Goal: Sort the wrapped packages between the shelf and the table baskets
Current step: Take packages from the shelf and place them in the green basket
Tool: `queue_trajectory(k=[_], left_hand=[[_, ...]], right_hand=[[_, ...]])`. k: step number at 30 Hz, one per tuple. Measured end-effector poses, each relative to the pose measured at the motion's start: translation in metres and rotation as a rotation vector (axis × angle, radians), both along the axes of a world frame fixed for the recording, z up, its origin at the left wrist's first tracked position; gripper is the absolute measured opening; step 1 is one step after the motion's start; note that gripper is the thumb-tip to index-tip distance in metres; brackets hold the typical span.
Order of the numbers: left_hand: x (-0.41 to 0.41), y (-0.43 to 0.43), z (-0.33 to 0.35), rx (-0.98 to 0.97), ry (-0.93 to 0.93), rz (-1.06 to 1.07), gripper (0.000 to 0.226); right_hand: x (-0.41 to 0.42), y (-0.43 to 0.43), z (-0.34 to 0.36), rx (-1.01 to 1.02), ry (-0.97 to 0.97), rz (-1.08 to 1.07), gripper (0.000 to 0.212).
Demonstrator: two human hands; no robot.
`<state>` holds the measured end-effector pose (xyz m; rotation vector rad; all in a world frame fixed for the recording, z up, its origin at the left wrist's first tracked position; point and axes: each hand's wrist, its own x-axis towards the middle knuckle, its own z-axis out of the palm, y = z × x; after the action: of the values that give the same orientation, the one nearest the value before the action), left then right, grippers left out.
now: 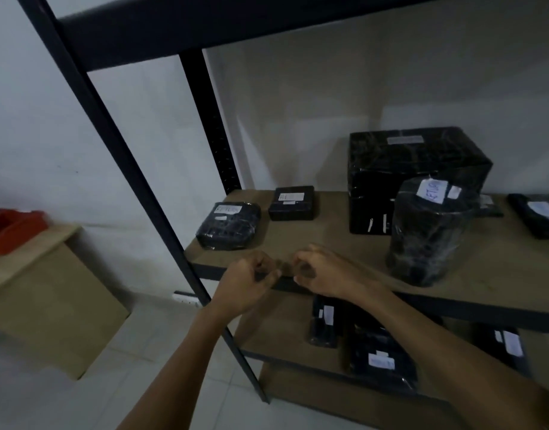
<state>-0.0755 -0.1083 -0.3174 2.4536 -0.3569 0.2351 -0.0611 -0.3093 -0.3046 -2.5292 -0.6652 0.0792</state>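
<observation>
Black wrapped packages with white labels lie on the wooden shelf board (329, 240): a soft flat one (228, 225) at the left, a small box (291, 202) behind it, a large box (416, 178) and an upright cylinder (430, 231) to the right. Another flat package (538, 214) sits at the far right edge. My left hand (246, 282) and my right hand (322, 273) hover together at the shelf's front edge, fingers curled, with nothing visible in them. Several more packages (378, 355) lie on the lower shelf beneath my arms.
Dark metal uprights (136, 181) frame the shelf at the left. A red basket (12, 228) stands on a wooden table (49, 293) at the far left. Pale floor tiles (111, 398) lie below, and a white wall is behind.
</observation>
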Motion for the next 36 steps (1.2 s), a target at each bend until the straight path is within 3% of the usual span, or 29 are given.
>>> queue_trajectory(k=[4, 9, 17, 24, 28, 31, 36], left_hand=[[0.032, 0.011, -0.011, 0.086, -0.031, -0.106, 0.011], [0.055, 0.014, -0.032, 0.157, -0.185, -0.192, 0.019], [0.075, 0.042, -0.058, 0.225, -0.449, -0.239, 0.040], [0.074, 0.046, -0.065, 0.296, -0.486, -0.267, 0.053], [0.072, 0.043, -0.066, 0.279, -0.522, -0.246, 0.053], [0.072, 0.042, -0.067, 0.275, -0.543, -0.225, 0.052], [0.071, 0.039, -0.068, 0.267, -0.592, -0.206, 0.052]], right_hand=[[0.022, 0.013, -0.014, -0.088, -0.041, -0.083, 0.030], [0.041, 0.029, -0.034, -0.172, -0.227, -0.260, 0.029], [0.083, 0.059, -0.046, -0.146, -0.217, -0.363, 0.014], [0.111, 0.066, -0.040, -0.012, -0.385, -0.750, 0.055], [0.130, 0.063, -0.047, -0.225, -0.271, -0.627, 0.073], [0.133, 0.063, -0.049, -0.199, -0.186, -0.603, 0.073], [0.115, 0.062, -0.049, -0.062, -0.496, -0.682, 0.055]])
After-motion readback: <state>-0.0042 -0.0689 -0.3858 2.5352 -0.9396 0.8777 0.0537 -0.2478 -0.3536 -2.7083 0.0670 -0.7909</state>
